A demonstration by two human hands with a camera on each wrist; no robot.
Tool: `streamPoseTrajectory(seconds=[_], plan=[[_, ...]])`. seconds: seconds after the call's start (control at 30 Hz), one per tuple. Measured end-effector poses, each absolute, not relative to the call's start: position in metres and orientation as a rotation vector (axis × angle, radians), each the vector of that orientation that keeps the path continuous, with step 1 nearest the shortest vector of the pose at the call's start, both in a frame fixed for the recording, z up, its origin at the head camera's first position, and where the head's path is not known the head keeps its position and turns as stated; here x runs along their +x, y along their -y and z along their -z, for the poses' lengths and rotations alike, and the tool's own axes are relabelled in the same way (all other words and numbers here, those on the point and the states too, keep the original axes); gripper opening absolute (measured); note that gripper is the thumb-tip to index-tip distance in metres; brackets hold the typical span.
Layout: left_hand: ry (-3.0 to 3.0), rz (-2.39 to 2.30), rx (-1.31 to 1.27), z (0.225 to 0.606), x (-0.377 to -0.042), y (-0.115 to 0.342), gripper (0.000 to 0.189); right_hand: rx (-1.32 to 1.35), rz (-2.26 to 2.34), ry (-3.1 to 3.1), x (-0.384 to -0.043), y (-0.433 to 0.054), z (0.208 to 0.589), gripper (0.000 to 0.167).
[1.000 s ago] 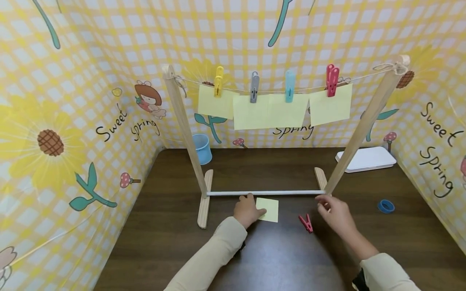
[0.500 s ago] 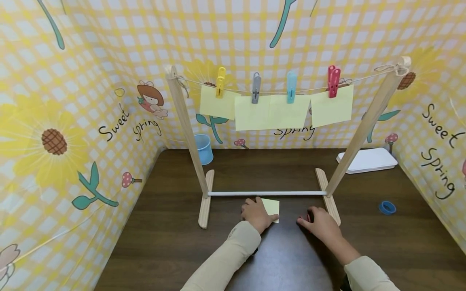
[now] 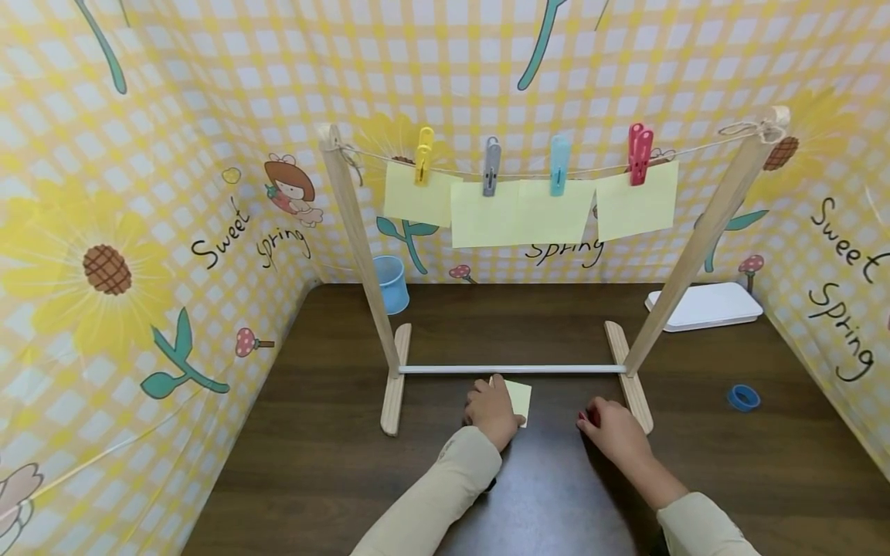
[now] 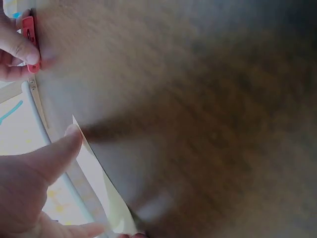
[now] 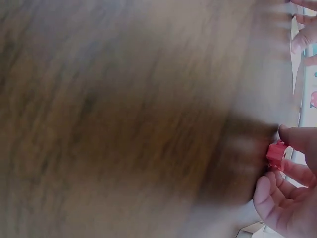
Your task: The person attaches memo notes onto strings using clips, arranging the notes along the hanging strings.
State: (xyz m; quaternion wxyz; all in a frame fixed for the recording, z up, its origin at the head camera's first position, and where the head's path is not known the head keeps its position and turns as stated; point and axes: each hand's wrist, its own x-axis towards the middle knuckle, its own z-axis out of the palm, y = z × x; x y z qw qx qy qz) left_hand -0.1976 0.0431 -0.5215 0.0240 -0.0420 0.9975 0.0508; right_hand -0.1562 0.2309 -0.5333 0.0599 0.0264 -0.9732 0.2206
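In the head view, my left hand (image 3: 492, 409) is over a pale yellow sticky note (image 3: 518, 401) in front of the frame's bottom rod. The left wrist view shows the thumb on the note (image 4: 101, 186) and fingertips at its far end, where the paper bends up. My right hand (image 3: 615, 434) pinches a red clothespin (image 5: 277, 154) between thumb and fingers, low over the table. That clothespin (image 4: 30, 44) also shows in the left wrist view. Overhead, several yellow notes (image 3: 483, 216) hang from a string, held by yellow (image 3: 424, 157), grey (image 3: 491, 167), light blue (image 3: 559, 165) and red clothespins (image 3: 640, 156).
A wooden frame (image 3: 702, 239) carries the string, with a white rod (image 3: 514, 369) across its bottom. Behind its left post stands a blue cup (image 3: 392, 286). A white flat case (image 3: 716, 305) lies at the back right, and a blue ring (image 3: 744, 398) lies at the right.
My right hand has moved left and forward from the frame's right foot and picked up the red clothespin that lay on the table. The left hand has slid right, farther over the sticky note.
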Motion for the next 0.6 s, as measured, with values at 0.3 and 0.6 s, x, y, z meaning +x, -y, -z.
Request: streamPoseTrajectory(seconds=[0.3, 0.6], plan=[[-2.913, -1.019, 0.143, 0.516, -0.195, -0.020, 0.077, 0.233, -0.875, 3.019, -0.148, -0.243, 0.520, 0.030], [-2.682, -1.341, 0.262, 0.498, -0.199, -0.022, 0.060, 0.136, -1.097, 2.926, -0.136, -0.264, 0.496, 0.019]])
